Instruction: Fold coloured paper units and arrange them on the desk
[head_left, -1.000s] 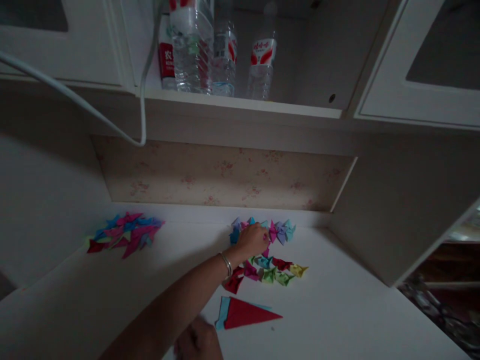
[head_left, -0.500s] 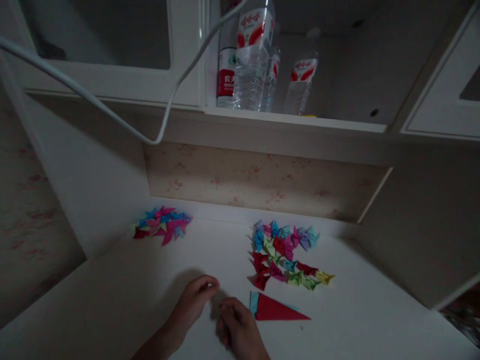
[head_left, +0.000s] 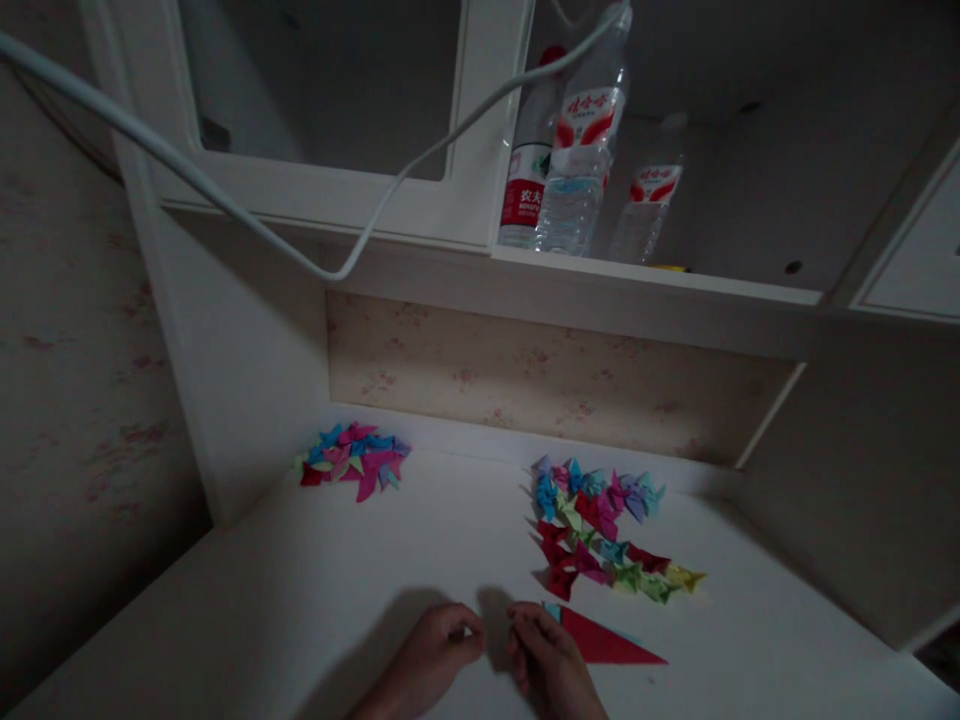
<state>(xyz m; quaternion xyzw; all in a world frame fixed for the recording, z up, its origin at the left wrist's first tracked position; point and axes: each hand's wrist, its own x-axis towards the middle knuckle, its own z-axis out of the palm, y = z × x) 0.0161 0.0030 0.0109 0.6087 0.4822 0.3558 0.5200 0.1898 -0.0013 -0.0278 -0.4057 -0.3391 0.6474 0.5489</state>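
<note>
Both my hands rest low on the white desk (head_left: 315, 600), close together. My left hand (head_left: 435, 655) has its fingers curled in a pinch; what it holds is too small and dark to name. My right hand (head_left: 551, 665) is also curled, its fingers touching the left corner of a red folded paper triangle (head_left: 607, 645) that lies over a light blue sheet. Just beyond lie rows of small folded paper pieces (head_left: 600, 525) in red, pink, green, blue and yellow.
A second heap of coloured folded pieces (head_left: 352, 462) lies at the back left of the desk. Above, a shelf (head_left: 645, 280) carries three water bottles (head_left: 577, 160). A white cable (head_left: 225, 205) sags across the cabinet front. Side panels wall in the desk.
My left hand has drawn back from the rows of folded pieces to the desk's front beside my right hand. The view has swung left and the hands have moved nearer each other.
</note>
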